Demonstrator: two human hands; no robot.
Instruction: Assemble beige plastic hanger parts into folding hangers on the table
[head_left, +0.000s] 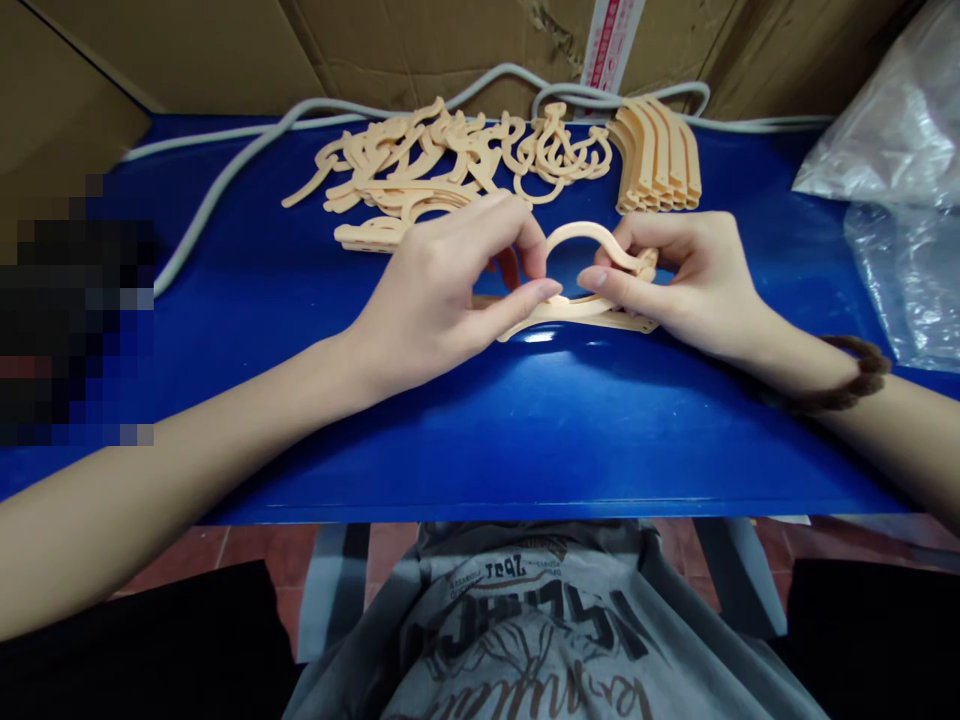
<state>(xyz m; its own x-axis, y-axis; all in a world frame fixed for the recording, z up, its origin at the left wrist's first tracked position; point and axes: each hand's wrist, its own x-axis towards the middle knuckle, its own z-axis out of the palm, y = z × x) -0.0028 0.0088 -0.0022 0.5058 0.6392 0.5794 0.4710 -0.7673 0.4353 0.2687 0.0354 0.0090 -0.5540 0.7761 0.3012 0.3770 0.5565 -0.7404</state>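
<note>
My left hand (457, 280) is closed, thumb and fingers pinching the left end of a beige plastic curved hook piece (583, 232), shaped like a clothes hanger's hook. The right end of that piece is held between the thumb and fingers of my right hand (694, 280). Just under it, close to both thumbs, is a long, slightly bent beige hanger arm (577, 316). Whether the two parts are joined is hidden by my fingers. Behind my left hand lie stacked beige pieces (371, 235).
A loose pile of beige curved pieces (450, 145) and ring-like hooks (566, 150) lies at the back. Beside it stands a neat stack of bent arms (656, 155). A grey cable (232, 165) runs behind. A clear plastic bag (900, 150) sits right on the blue table (525, 440).
</note>
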